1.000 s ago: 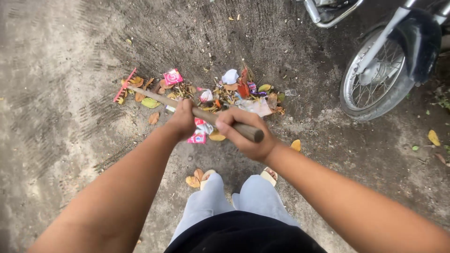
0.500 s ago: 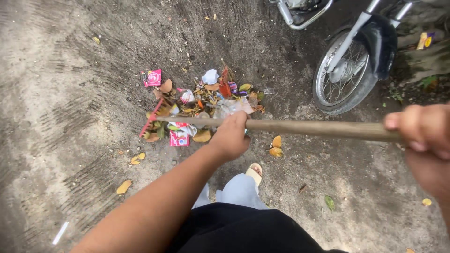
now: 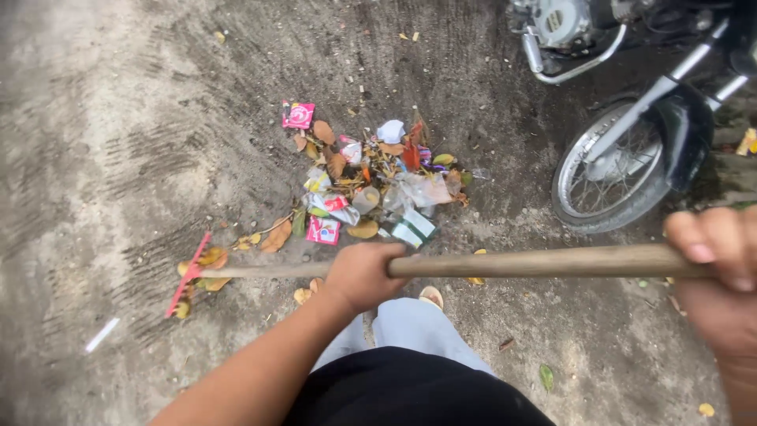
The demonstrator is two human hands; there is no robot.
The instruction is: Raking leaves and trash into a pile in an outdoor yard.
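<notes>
Rake lies almost level across the view, its long wooden handle running from the right hand leftward to the red head, which points left and rests on the dirt ground among a few dry leaves. Both hands have their fingers curled tight around the handle: the left hand near mid-shaft, the right at the butt end. Just beyond the left knuckles sits a litter pile of wrappers and leaves. Beyond the right fingers stands a motorcycle wheel.
</notes>
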